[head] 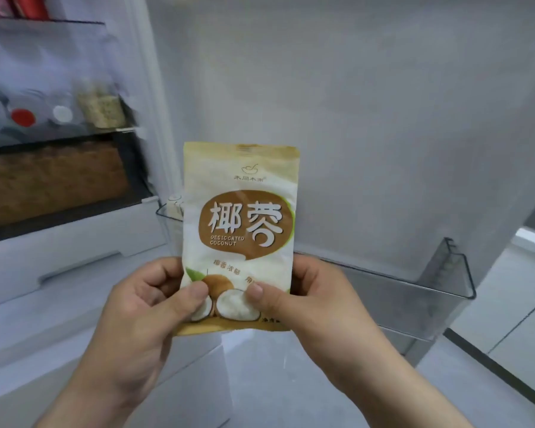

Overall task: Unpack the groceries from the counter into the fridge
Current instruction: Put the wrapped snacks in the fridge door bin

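Fridge door lining (352, 118) fills the background. Left hand (142, 307) and right hand (322, 304) pinch the coconut packet (238, 217) by its bottom edge, long axis upright. The 1 clear door bin (399, 291) lies behind and right of it; the right hand is nearer

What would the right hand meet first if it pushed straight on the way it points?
The right hand would probably meet the clear door bin just beyond the coconut packet it grips, then the fridge door panel; depth is unclear.
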